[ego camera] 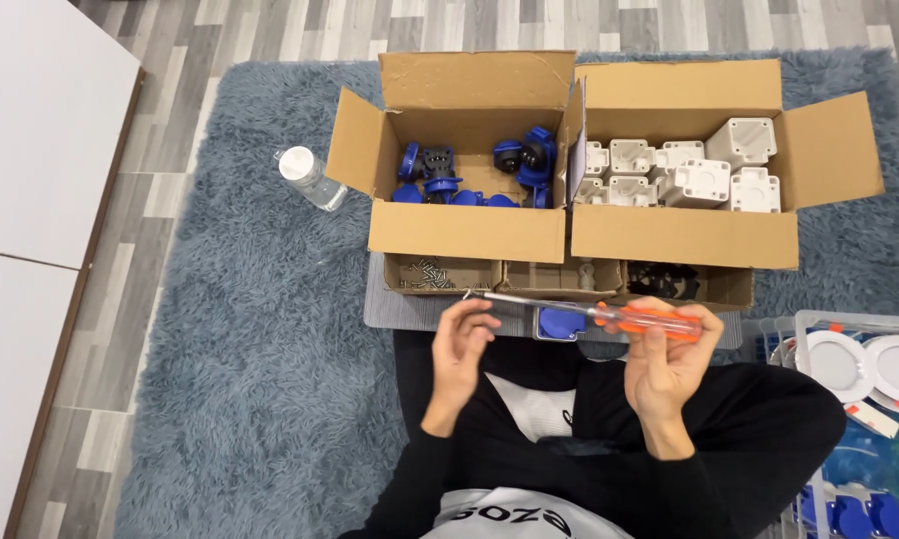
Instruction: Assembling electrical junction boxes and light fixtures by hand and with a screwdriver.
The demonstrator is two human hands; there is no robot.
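Screwdriver (609, 315) in right hand (669, 364), seemingly gripped.

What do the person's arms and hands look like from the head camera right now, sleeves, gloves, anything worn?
Both hands are bare: no gloves, rings or watch show on the left hand or the right hand. Each forearm is covered by a long black sleeve that ends at the wrist. The sleeves look plain, with no visible stripes or markings.
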